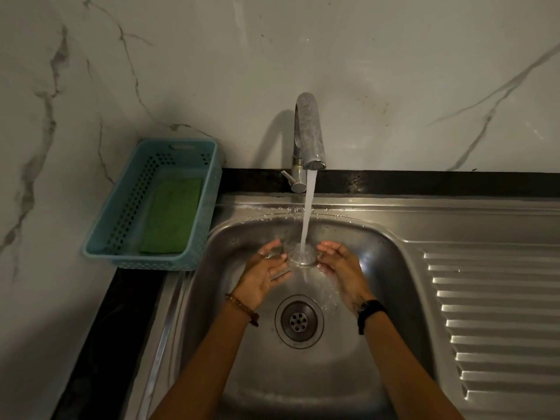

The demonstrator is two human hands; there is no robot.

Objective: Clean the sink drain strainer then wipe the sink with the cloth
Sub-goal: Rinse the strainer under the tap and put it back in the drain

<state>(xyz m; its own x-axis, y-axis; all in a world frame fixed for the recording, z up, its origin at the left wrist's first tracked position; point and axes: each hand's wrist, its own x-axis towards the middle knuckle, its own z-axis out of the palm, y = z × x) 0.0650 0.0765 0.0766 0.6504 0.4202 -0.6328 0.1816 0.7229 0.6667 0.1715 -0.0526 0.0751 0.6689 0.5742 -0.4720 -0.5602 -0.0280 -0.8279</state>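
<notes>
- As water runs from the tap (309,131), the strainer (301,255), a small round metal piece, sits directly under the stream (307,213), held between the two hands above the bowl of the steel sink (403,225).
- The left hand (263,274) has its fingers spread and loosely curled, the fingertips touching the strainer's left edge; a ring shows on one finger and a beaded bracelet (242,307) circles the wrist.
- The right hand (342,265) mirrors it, fingers bent and open, the tips at the strainer's right edge; a dark band (370,312) is worn on that wrist.
- Neither hand is closed around the piece; it is steadied between the fingertips of both.
- Below the hands, nearer the camera, the drain opening (299,321) lies uncovered in the sink floor, its perforated plate visible.
- Water fans off the strainer and splashes toward the drain; droplets dot the sink's back ledge.
- A ribbed draining board (497,313) extends to the right of the bowl.
- On the black worktop (109,322) at left, against the marbled wall (394,71), stands a blue perforated basket (212,189) with a green cloth (172,216) lying flat inside, well apart from both hands.
</notes>
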